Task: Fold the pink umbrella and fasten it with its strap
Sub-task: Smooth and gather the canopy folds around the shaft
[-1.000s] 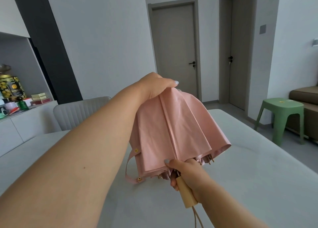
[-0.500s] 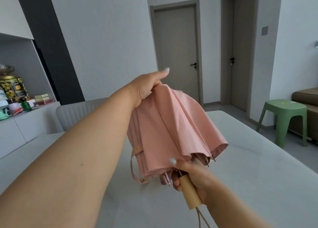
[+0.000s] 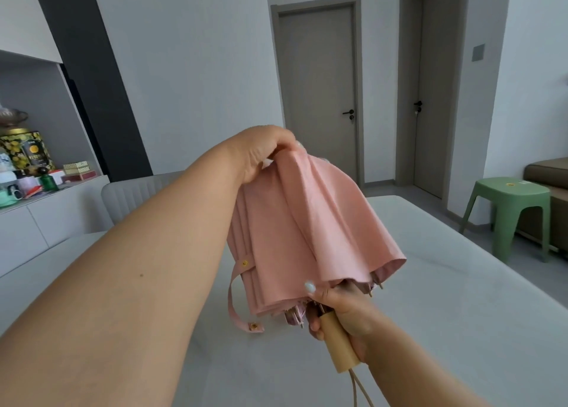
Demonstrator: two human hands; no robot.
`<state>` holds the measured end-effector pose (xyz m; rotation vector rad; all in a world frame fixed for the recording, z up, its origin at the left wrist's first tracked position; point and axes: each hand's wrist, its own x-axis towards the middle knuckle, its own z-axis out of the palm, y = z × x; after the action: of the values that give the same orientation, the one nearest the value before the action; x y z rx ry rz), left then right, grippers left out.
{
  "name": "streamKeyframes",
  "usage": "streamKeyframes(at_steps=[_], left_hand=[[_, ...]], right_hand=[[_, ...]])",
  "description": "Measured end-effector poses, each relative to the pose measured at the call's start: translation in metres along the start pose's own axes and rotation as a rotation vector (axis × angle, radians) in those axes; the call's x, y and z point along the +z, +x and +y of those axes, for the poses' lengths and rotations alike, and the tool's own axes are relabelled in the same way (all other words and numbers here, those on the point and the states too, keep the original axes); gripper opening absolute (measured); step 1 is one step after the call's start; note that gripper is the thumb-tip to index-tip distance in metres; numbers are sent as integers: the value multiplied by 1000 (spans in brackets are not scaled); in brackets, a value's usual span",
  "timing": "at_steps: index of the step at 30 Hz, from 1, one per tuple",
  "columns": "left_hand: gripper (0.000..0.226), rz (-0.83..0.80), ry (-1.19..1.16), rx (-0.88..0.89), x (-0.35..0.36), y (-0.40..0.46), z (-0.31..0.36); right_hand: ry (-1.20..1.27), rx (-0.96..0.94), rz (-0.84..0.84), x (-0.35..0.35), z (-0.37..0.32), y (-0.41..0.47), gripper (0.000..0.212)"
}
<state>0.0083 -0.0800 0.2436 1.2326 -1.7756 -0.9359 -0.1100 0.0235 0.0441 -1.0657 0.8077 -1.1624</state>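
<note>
— Where's the umbrella [image 3: 310, 237]?

— Held above the table [image 3: 445, 299]. My right hand [image 3: 344, 314] grips the wooden handle [image 3: 339, 345]; my left hand [image 3: 261, 154] pinches the cloth at the top.

— And the step?

— I'd gather the loose right-hand panels flat before wrapping. The strap [image 3: 236, 302] hangs free on the left.

— Obstacles?

— None close; a chair [image 3: 132, 194] and a stool [image 3: 507, 209] stand well apart.
</note>
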Motion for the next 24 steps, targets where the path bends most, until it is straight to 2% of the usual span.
streamKeyframes(at_steps=[2, 6, 9, 10, 12, 14, 17, 19, 23, 24], left_hand=[[48, -44, -181, 14, 0, 3, -2], [53, -177, -257, 35, -1, 0, 1], [44, -158, -331, 38, 0, -2, 4], [37, -116, -251, 39, 1, -4, 6], [31, 22, 165, 44, 4, -2, 8], [25, 140, 556, 56, 9, -1, 12], [24, 209, 734, -11, 11, 0, 14], [24, 174, 661, -19, 5, 5, 11], [9, 4, 235, 42, 4, 3, 10], [14, -45, 124, 44, 5, 1, 11]], right_hand=[[-29, -14, 12, 1, -2, -1, 48], [-30, -29, 50, -1, -3, -1, 39], [-37, -43, 83, -4, -3, 1, 46], [-49, -55, 91, -5, -2, 2, 51], [-87, -70, 108, -5, 0, 4, 64], [-113, -59, 108, -3, 1, 5, 66], [-126, -52, 114, -2, 0, 4, 55], [-147, -48, 129, -3, 0, 4, 47], [-127, -58, 137, -3, 0, 5, 42], [-119, -69, 140, -3, 1, 5, 46]])
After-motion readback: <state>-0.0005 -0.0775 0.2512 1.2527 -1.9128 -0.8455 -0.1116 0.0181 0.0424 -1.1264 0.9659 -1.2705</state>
